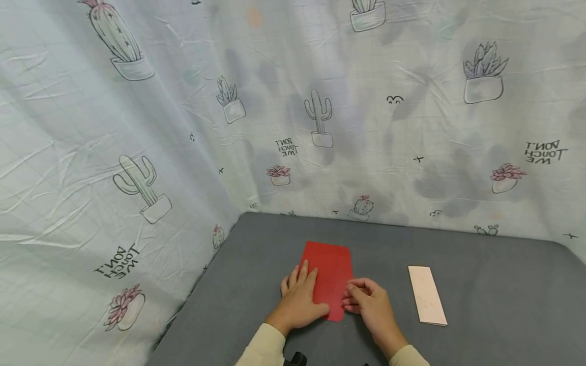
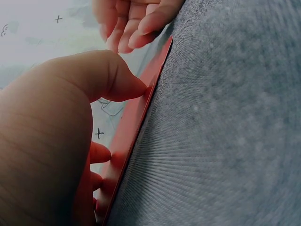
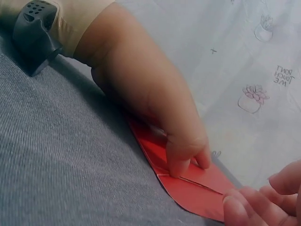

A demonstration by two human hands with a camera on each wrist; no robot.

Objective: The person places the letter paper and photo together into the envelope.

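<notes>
A red paper envelope (image 1: 327, 264) lies on the grey table, its rounded flap (image 3: 193, 200) toward the person. My left hand (image 1: 299, 300) rests on its left side, fingers spread and the thumb pressing near the flap crease. In the left wrist view that thumb (image 2: 117, 77) touches the red paper close to its edge. On the other side, my right hand (image 1: 368, 305) has bent fingers right at the envelope's right edge, thumb and forefinger tips close together. Whether they pinch the paper, I cannot tell.
A pale pink folded strip of card (image 1: 427, 295) lies to the right of the hands on the grey table (image 1: 503, 295). A white curtain (image 1: 357, 122) printed with potted cacti hangs behind and along the left side. A dark device (image 3: 35, 37) sits at the left sleeve cuff.
</notes>
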